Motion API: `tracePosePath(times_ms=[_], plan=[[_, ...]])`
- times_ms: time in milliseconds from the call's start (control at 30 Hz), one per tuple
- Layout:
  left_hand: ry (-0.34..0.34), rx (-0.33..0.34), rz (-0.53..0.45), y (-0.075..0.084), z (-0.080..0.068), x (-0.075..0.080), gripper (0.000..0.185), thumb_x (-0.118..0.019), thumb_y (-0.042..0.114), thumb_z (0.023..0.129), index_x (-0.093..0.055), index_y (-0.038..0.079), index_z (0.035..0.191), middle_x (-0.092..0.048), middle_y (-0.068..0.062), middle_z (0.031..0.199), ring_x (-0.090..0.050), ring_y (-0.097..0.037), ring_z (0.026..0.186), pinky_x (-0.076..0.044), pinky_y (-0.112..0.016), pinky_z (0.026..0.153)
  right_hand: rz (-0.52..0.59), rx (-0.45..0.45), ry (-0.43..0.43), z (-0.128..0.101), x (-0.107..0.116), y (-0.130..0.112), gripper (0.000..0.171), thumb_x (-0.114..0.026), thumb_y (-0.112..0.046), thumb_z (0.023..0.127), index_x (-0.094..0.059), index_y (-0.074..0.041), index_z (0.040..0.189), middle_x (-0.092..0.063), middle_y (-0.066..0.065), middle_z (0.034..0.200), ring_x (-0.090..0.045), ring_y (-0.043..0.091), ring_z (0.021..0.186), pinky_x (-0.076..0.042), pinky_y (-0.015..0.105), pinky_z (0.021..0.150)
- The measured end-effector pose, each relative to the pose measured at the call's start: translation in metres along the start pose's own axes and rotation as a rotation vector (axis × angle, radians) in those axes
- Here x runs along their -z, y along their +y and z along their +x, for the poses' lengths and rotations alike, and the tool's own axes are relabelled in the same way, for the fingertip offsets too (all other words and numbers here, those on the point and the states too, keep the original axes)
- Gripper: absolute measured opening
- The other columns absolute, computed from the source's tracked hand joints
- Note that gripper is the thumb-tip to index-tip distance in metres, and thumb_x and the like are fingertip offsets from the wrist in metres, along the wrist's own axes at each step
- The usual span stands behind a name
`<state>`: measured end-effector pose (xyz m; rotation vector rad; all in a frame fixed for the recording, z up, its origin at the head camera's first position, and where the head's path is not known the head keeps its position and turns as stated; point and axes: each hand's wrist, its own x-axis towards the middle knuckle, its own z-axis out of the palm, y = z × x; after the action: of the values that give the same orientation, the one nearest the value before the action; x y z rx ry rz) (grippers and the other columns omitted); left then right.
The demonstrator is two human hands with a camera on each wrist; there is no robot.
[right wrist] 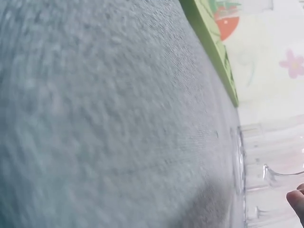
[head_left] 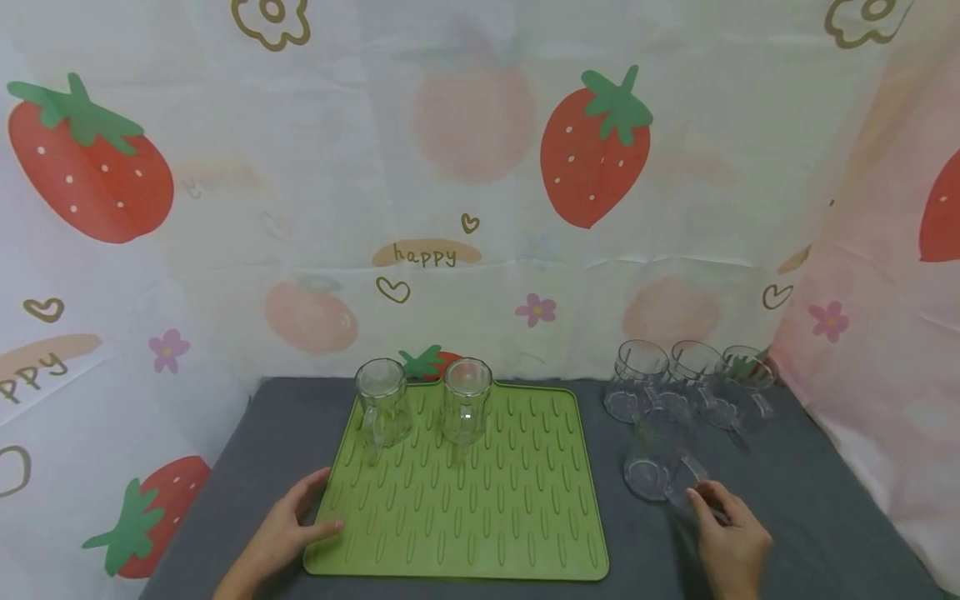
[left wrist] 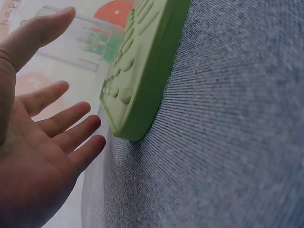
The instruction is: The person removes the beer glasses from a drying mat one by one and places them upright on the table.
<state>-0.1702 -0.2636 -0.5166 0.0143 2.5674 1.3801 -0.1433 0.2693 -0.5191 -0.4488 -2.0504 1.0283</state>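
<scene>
Low on the right in the head view, my right hand (head_left: pixel 731 533) has its thumb and index finger bent at the handle of a clear glass mug (head_left: pixel 648 477). In the right wrist view a fingertip (right wrist: pixel 295 204) shows beside that handle (right wrist: pixel 281 179); most of the hand is out of frame. My left hand (head_left: pixel 285 527) is at the near left edge of a green ridged mat (head_left: pixel 465 521), thumb toward the mat, fingers spread and holding nothing in the left wrist view. Two glass mugs, one at left (head_left: pixel 384 404) and one beside it (head_left: pixel 467 402), stand upside down on the mat's back part.
Behind the right hand's mug, three more clear mugs stand in a row: left (head_left: pixel 636 382), middle (head_left: pixel 693 375) and right (head_left: pixel 746 383). A dark grey cloth (head_left: pixel 817 517) covers the table. A strawberry-printed curtain (head_left: pixel 480 308) closes off the back and sides.
</scene>
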Motion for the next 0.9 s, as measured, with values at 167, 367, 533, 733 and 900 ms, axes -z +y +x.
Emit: tracePosePath(times_ms=[167,367,533,733,900], plan=[[-0.04,0.021,0.048,-0.001,-0.002,0.0,0.091,-0.076,0.028,0.084,-0.025,-0.005,0.151,-0.025,-0.034,0.154,-0.021,-0.051,0.143,-0.03,-0.061,0.113,0.04,-0.002,-0.007,-0.005,-0.004,0.001,0.014,-0.078,0.006,0.076,-0.074,0.005,0.089,-0.062,-0.018,0.076,-0.049,-0.028,0.069,-0.042,-0.004,0.063],[-0.063,0.024,0.151,-0.003,-0.001,0.0,0.093,-0.078,0.034,0.081,-0.029,-0.006,0.149,-0.03,-0.035,0.151,-0.026,-0.054,0.14,-0.034,-0.066,0.106,0.059,-0.058,-0.015,-0.01,-0.007,0.0,0.014,-0.078,0.006,0.076,-0.074,0.004,0.09,-0.051,-0.036,0.075,-0.05,-0.026,0.068,-0.042,-0.003,0.063],[-0.077,0.04,0.198,-0.005,-0.001,0.0,0.093,-0.078,0.038,0.081,-0.032,-0.006,0.148,-0.032,-0.034,0.151,-0.03,-0.054,0.138,-0.037,-0.066,0.103,0.028,-0.113,-0.037,-0.013,-0.008,-0.001,0.016,-0.078,0.004,0.077,-0.073,0.004,0.093,-0.068,-0.005,0.078,-0.047,-0.027,0.068,-0.041,-0.004,0.062],[-0.091,0.05,0.245,-0.005,-0.001,0.002,0.095,-0.078,0.043,0.08,-0.031,-0.006,0.148,-0.031,-0.034,0.151,-0.031,-0.055,0.137,-0.039,-0.065,0.101,0.037,-0.129,-0.063,-0.01,-0.008,0.0,0.018,-0.078,0.002,0.078,-0.072,0.005,0.096,-0.072,0.012,0.084,-0.047,-0.028,0.069,-0.042,-0.003,0.063],[-0.115,0.054,0.242,-0.008,-0.004,0.004,0.098,-0.078,0.043,0.08,-0.029,-0.007,0.149,-0.028,-0.036,0.152,-0.027,-0.056,0.138,-0.036,-0.068,0.102,0.048,-0.157,-0.091,-0.008,0.0,-0.001,0.025,-0.08,-0.004,0.078,-0.073,0.001,0.102,-0.062,-0.019,0.083,-0.052,-0.023,0.072,-0.044,-0.002,0.066]])
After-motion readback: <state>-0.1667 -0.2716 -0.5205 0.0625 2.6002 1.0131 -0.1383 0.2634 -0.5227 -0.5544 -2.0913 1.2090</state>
